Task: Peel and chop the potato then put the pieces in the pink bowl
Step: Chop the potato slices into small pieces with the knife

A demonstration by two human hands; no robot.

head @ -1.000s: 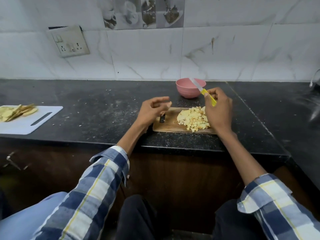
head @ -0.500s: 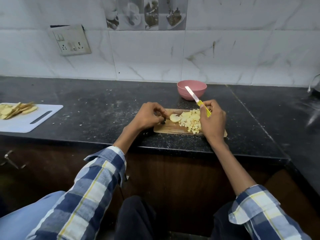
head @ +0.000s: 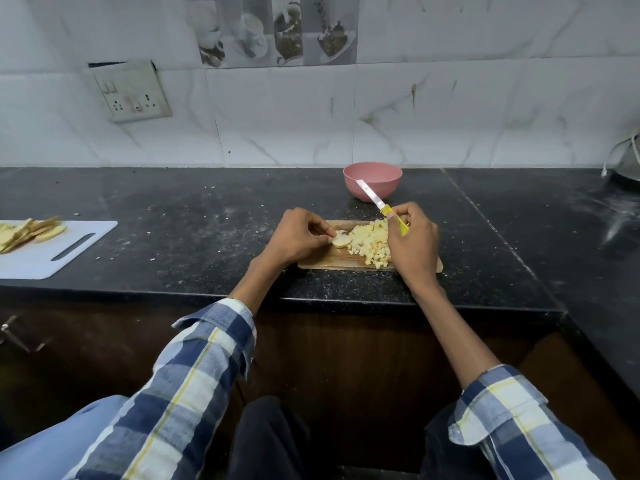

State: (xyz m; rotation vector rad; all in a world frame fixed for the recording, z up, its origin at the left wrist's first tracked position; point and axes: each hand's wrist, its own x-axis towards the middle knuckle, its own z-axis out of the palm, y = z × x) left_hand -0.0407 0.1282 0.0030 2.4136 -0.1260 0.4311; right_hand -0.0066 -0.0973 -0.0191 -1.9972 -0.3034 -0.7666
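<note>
A small wooden chopping board (head: 329,263) lies near the counter's front edge. A heap of diced potato (head: 370,242) covers its middle. At the heap's left lies a round potato slice (head: 341,240), and my left hand (head: 298,237) pinches it with curled fingers. My right hand (head: 412,244) grips a yellow-handled knife (head: 375,200), its blade raised and pointing up-left over the board's far edge. The pink bowl (head: 372,181) stands just behind the board; its inside is hidden from here.
A white cutting board (head: 69,251) with potato peels (head: 27,230) sits at the far left. The black counter (head: 207,230) is dusted with crumbs. A wall socket (head: 131,91) is on the tiles; a metal object (head: 623,164) stands at the right edge.
My left hand came down from above the board onto the potato slice at the heap's left. My right hand with the knife dropped slightly and stays beside the heap.
</note>
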